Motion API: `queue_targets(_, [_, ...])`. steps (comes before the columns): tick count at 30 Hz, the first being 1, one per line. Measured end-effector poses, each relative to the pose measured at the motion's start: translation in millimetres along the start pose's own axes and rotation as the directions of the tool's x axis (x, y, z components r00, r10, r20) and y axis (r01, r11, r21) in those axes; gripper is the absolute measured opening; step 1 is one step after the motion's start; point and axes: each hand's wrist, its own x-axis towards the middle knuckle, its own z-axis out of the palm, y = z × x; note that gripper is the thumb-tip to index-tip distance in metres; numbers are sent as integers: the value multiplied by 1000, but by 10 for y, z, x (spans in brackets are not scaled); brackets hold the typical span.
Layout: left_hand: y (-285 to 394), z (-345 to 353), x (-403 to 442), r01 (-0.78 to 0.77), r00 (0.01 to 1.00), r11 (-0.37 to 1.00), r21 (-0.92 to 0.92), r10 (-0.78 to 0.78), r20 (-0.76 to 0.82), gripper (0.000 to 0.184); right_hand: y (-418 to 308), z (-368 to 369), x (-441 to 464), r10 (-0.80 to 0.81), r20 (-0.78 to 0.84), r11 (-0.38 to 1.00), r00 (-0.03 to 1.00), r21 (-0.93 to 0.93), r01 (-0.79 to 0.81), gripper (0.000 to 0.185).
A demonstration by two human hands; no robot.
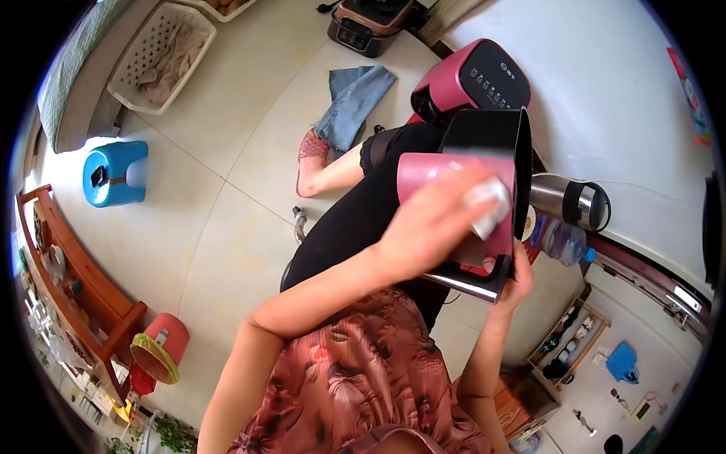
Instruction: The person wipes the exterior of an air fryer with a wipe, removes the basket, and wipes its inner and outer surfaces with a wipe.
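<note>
A pink and black air fryer drawer (480, 130) is tilted over my lap, its pink front panel (420, 175) facing me. My left hand (435, 216) presses a crumpled white wipe (491, 206) against that panel, fingers closed round it. With my right hand (519, 278) I grip the drawer's lower right side, though part of my fingers is hidden behind it. Just beyond stands the pink air fryer body (459, 74) with its dark control panel.
To the right of the drawer are a steel kettle (558, 200) and a plastic water bottle (566, 240). Denim cloth (355, 98) lies near my foot. A blue stool (102, 170), white laundry basket (119, 76) and pink bin (170, 333) stand on the left.
</note>
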Motion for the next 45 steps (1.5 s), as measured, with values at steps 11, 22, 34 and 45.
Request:
queue_targets(11, [95, -259, 144, 289, 957, 948, -135, -291, 7, 41, -238, 200, 138, -215, 30, 976, 976, -27, 215, 35])
queue_targets(22, [-386, -359, -340, 602, 793, 798, -29, -602, -94, 34, -332, 299, 260, -287, 92, 946, 954, -133, 297, 32])
queue_targets(34, [-129, -340, -373, 447, 893, 865, 228, -417, -168, 47, -346, 430, 241, -342, 79, 918, 936, -184, 351, 40])
queue_targets(45, [-235, -406, -470, -390, 898, 898, 204, 323, 298, 27, -264, 376, 207, -330, 55, 930, 943, -150, 334, 46])
